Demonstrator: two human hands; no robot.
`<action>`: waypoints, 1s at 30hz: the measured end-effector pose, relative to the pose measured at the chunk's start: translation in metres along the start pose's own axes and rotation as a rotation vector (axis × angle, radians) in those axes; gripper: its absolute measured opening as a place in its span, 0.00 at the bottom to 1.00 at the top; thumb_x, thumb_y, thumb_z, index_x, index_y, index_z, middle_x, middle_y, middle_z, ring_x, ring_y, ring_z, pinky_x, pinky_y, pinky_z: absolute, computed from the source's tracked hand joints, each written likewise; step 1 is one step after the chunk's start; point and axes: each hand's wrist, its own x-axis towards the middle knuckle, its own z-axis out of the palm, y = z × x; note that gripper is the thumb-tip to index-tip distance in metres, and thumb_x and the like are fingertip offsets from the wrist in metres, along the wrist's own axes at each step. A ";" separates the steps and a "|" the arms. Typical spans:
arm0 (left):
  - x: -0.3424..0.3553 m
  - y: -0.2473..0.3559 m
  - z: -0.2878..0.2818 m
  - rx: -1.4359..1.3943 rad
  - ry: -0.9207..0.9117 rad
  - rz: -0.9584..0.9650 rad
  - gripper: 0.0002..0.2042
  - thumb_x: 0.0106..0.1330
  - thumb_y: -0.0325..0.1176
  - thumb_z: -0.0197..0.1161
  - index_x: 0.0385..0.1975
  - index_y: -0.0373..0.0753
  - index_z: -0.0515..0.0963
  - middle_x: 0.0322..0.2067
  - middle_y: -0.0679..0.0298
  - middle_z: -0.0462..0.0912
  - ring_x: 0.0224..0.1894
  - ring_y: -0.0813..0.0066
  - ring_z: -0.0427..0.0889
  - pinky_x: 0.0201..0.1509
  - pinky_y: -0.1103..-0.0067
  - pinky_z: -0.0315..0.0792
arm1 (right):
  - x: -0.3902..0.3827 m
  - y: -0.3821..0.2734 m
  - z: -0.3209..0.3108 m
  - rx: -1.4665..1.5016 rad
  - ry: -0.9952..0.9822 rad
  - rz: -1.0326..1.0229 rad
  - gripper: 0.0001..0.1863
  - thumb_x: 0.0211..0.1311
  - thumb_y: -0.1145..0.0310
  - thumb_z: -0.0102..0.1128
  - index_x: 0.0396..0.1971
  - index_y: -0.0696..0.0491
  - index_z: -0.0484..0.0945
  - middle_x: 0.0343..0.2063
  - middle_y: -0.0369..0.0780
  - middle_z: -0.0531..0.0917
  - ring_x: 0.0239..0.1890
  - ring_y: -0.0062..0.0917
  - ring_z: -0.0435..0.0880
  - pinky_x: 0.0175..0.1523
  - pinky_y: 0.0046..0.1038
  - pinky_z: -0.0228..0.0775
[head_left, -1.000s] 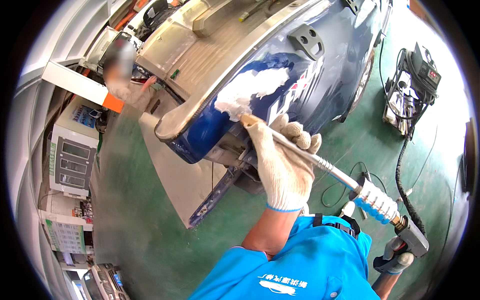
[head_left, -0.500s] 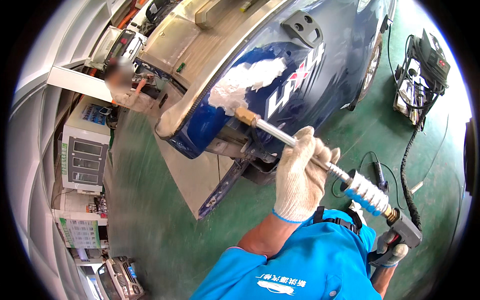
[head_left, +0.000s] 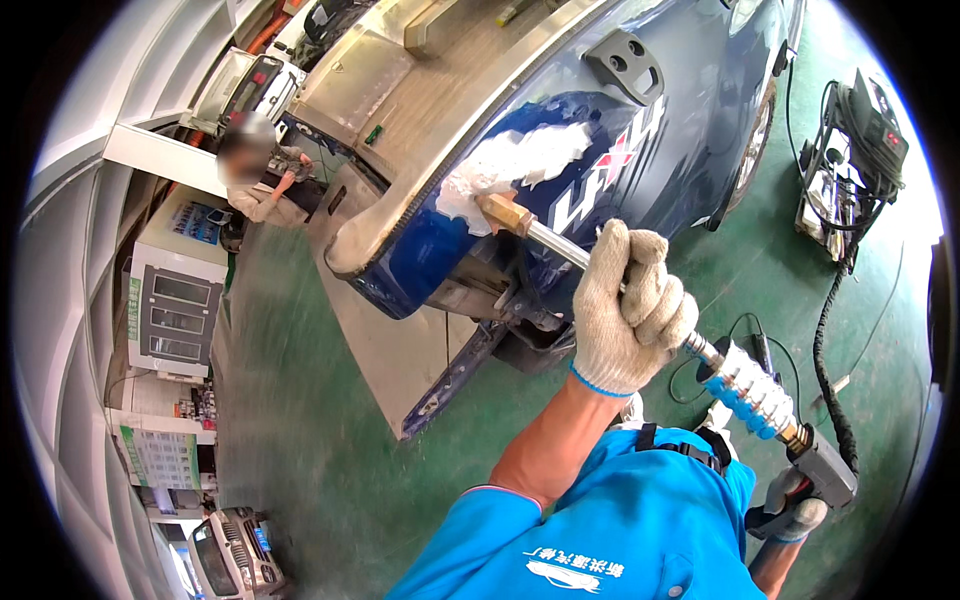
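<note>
My gloved left hand (head_left: pixel 635 318) is wrapped round the metal shaft of a slide-hammer dent puller (head_left: pixel 558 244). At the shaft's far end, the brass-coloured tip (head_left: pixel 506 214) meets the lower edge of a bare, silvery patch (head_left: pixel 535 158) on a dark blue pickup side panel (head_left: pixel 410 250); whether they press together I cannot tell. Behind my left hand, a ribbed silver-and-blue sliding weight (head_left: pixel 750 393) sits on the shaft. Low on the right, my gloved right hand (head_left: pixel 798 515) grips the grey pistol handle (head_left: pixel 825 470), its fingers partly hidden.
A thick black cable (head_left: pixel 822 350) runs from the handle to a wheeled machine (head_left: pixel 860 150) at the right. A black hand tool (head_left: pixel 762 352) with a cord lies on the green floor. Another person (head_left: pixel 265 185) is at the far left, beyond the open truck bed (head_left: pixel 420 110).
The whole view has shifted, so the truck sits slightly further right. My left hand has turned, still round the shaft. The other person's hands have moved.
</note>
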 end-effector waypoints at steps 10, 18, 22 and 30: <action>0.006 0.005 -0.002 -0.021 -0.036 -0.005 0.26 0.85 0.51 0.41 0.48 0.39 0.84 0.11 0.75 0.54 0.12 0.81 0.55 0.20 0.76 0.64 | 0.004 -0.007 0.026 -0.067 0.041 -0.068 0.34 0.45 0.51 0.85 0.39 0.65 0.79 0.17 0.43 0.80 0.13 0.28 0.78 0.16 0.27 0.68; 0.004 0.006 -0.001 -0.042 -0.056 -0.025 0.26 0.86 0.50 0.40 0.49 0.40 0.85 0.10 0.75 0.53 0.12 0.81 0.54 0.21 0.76 0.65 | 0.001 -0.010 0.037 -0.092 0.016 -0.097 0.35 0.45 0.53 0.86 0.40 0.66 0.79 0.16 0.42 0.79 0.12 0.28 0.77 0.15 0.27 0.68; 0.004 0.006 0.001 -0.039 -0.058 -0.003 0.25 0.86 0.50 0.40 0.51 0.40 0.84 0.10 0.75 0.52 0.11 0.81 0.53 0.21 0.77 0.63 | -0.004 -0.019 0.042 -0.131 0.042 -0.164 0.56 0.43 0.54 0.88 0.64 0.74 0.66 0.18 0.41 0.81 0.11 0.26 0.78 0.14 0.26 0.69; -0.011 -0.047 0.035 0.213 0.303 0.018 0.18 0.82 0.46 0.54 0.55 0.38 0.77 0.31 0.66 0.80 0.35 0.72 0.84 0.58 0.62 0.78 | 0.002 -0.023 0.047 -0.296 0.101 -0.203 0.60 0.36 0.40 0.88 0.59 0.72 0.70 0.32 0.44 0.81 0.12 0.24 0.78 0.15 0.22 0.68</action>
